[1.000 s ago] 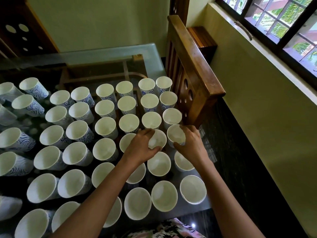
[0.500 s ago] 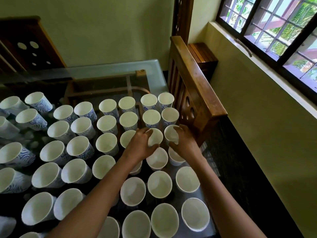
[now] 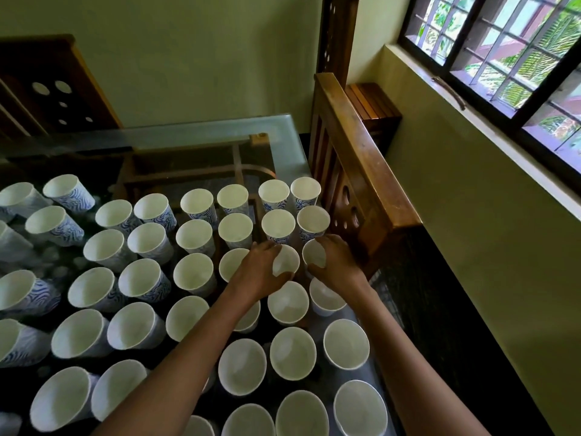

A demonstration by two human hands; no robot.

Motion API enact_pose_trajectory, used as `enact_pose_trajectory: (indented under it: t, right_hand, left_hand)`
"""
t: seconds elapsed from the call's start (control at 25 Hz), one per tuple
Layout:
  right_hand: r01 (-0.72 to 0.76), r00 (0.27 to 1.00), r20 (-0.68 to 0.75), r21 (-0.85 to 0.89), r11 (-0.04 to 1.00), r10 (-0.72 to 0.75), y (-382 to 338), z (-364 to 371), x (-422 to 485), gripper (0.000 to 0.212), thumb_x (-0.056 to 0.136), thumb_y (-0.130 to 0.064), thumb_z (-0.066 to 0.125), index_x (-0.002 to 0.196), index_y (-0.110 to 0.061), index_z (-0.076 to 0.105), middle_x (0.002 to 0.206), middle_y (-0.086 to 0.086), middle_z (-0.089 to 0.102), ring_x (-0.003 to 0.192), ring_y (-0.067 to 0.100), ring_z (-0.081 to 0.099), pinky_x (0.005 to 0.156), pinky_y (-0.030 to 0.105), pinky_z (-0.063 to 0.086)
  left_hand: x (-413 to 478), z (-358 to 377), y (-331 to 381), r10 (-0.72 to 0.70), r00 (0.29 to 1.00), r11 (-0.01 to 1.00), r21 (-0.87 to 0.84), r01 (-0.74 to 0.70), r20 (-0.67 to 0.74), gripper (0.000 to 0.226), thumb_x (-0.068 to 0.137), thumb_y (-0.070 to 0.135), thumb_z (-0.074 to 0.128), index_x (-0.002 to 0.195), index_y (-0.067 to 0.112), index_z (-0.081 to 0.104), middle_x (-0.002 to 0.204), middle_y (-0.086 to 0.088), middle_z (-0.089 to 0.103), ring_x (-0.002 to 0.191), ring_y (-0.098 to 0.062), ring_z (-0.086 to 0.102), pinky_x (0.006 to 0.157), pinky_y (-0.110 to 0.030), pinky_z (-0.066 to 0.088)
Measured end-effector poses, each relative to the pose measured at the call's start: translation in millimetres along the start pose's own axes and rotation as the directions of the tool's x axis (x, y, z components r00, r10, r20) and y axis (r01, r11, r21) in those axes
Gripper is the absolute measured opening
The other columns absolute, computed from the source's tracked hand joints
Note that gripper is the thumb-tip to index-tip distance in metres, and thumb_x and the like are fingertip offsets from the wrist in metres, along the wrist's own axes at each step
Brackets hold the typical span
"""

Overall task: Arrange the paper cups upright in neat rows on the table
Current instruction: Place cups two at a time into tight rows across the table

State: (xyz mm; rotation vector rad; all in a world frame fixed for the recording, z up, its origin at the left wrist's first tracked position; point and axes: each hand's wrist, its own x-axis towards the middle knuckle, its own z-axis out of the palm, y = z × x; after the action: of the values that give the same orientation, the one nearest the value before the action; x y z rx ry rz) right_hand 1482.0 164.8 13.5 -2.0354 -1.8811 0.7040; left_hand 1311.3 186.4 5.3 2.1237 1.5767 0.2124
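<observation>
Head view: chair back (image 3: 361, 158) crowds cups (image 3: 285, 259) the hands (image 3: 259, 273) (image 3: 339, 262) grip.

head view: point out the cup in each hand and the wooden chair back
left cup (image 3: 287, 259): head view, white inside wall, gripped by left hand (image 3: 256, 272)
right cup (image 3: 314, 254): head view, white inside wall, gripped by right hand (image 3: 339, 265)
chair back (image 3: 364, 146): head view, wooden top rail

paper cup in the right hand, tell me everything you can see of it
The white paper cup is upright, mouth open and empty; its outer wall is hidden. The right hand grips its rim, fingers curled round the far side. It is in the rightmost column on the glass table, beside the wooden chair back.
</observation>
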Motion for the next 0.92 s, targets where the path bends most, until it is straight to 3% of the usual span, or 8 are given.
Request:
enact_pose_trajectory:
  t: [0.44,0.76,0.92]
  right_hand:
    - [0.027,0.999,0.017,-0.05,0.998,-0.026,-1,-9,2,0.066,0.084,-0.028,0.067,0.14,-0.014,0.035,0.144,0.006,0.035,0.133,0.023,0.033,0.107,0.03,0.031]
    - [0.018,1.0,-0.006,-0.001,1.0,-0.018,0,-10,-2,0.066,0.086,-0.032,0.063,0.141,-0.019,0.032,0.147,0.003,0.029,0.136,0.022,0.025,0.111,0.032,0.028]
    - [0.057,0.997,-0.046,0.05,0.997,-0.054,-4,-12,-12,0.062,0.087,-0.027,0.063,0.14,-0.018,0.033,0.146,0.002,0.03,0.135,0.02,0.027,0.105,0.024,0.028]
  left_hand:
    - [-1,5,5,0.015,1.0,1.0,-0.007,-0.015,-0.002,0.064,0.085,0.039,0.06,0.138,0.011,0.038,0.145,-0.008,0.036,0.134,-0.025,0.03,0.114,-0.039,0.02]
    - [-3,5,1,0.038,0.997,0.998,-0.054,-0.042,-0.064,0.064,0.08,0.039,0.066,0.133,0.01,0.046,0.14,-0.01,0.044,0.13,-0.026,0.038,0.111,-0.044,0.026]
    - [-9,3,5,0.052,0.991,0.994,-0.091,-0.063,-0.123,0.062,0.078,0.034,0.07,0.13,0.008,0.05,0.137,-0.012,0.048,0.126,-0.029,0.044,0.109,-0.046,0.031]
